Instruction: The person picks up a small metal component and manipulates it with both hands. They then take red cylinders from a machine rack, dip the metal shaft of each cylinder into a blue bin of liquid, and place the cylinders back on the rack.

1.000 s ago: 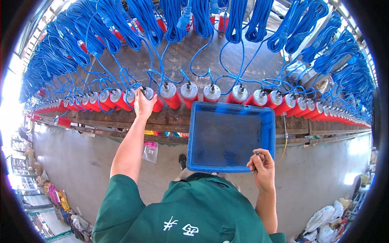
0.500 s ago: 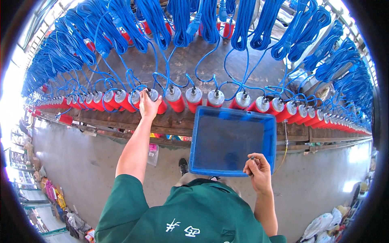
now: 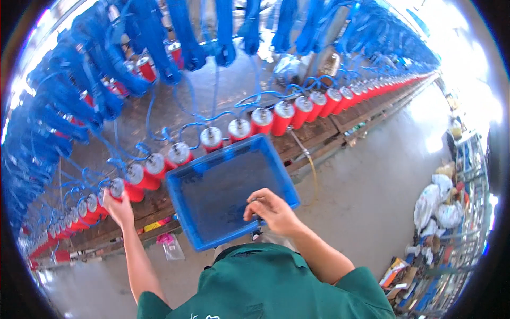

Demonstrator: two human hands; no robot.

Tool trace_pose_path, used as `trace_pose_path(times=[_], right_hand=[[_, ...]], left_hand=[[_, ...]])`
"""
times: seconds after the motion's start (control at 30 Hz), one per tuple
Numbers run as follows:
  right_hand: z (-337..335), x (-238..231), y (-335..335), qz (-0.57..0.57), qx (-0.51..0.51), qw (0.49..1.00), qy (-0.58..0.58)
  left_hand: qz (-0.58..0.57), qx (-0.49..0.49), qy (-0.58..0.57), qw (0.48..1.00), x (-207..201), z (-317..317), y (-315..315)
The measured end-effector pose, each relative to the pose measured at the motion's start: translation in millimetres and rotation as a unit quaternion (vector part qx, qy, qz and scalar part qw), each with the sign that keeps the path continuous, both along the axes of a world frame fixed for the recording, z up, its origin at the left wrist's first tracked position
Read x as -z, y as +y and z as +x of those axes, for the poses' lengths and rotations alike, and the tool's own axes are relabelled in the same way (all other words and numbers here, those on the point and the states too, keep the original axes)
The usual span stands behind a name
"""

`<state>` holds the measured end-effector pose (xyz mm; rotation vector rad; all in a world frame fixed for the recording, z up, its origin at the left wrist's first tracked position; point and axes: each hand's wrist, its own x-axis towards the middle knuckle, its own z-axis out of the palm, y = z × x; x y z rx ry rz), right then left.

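My left hand [image 3: 119, 210] reaches to the row of red cylinders at the left. Its thumb and fingers close around the silver top of one red cylinder [image 3: 117, 187], which has a blue cable at its end. My right hand [image 3: 272, 211] is over the near right part of a blue tray [image 3: 287, 183]. Its fingers are curled in a pinch, with a small dark piece [image 3: 254, 201] between them, too blurred to name. More silver-topped red cylinders [image 3: 283, 118] lie side by side along the bench edge.
Bundles of blue cable [image 3: 183, 37] hang in a long row beyond the cylinders. A thin yellow hose [image 3: 312, 167] dangles from the wooden bench edge [image 3: 319, 130]. White bags [image 3: 430, 199] and a shelf rack [image 3: 457, 250] stand at the right; a clear plastic bag [image 3: 172, 248] lies on the floor.
The whole view has turned to the right, tilting the bench and tray. My right hand has come inward over the tray, still pinching the small dark piece. My left hand remains at the cylinders.
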<state>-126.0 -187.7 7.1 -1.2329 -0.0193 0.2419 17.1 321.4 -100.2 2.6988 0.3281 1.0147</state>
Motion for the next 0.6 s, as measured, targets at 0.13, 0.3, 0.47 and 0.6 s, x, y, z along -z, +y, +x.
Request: trace_pose_path(times=[0.13,0.3,0.47,0.6], right_hand=[[11.9,-16.3,-5.0,-0.042,-0.029,0.998,-0.026],[33.5,-26.3,10.6,-0.067,-0.069,0.974,-0.204],[28.4,-23.8,-10.7,-0.048,-0.157,0.972,-0.169],[12.2,-15.4,-64.1,-0.068,-0.217,0.962,-0.149]], left_hand=[[-0.364,0.180,0.074,0.911,-74.6,-80.9,-137.6],[-0.341,0.391,0.243,0.820,-138.2,-145.5,-292.1],[-0.388,0.271,0.322,0.820,-137.6,-173.5,-329.6],[-0.172,0.329,0.347,0.861,-151.8,-185.5,-355.0]])
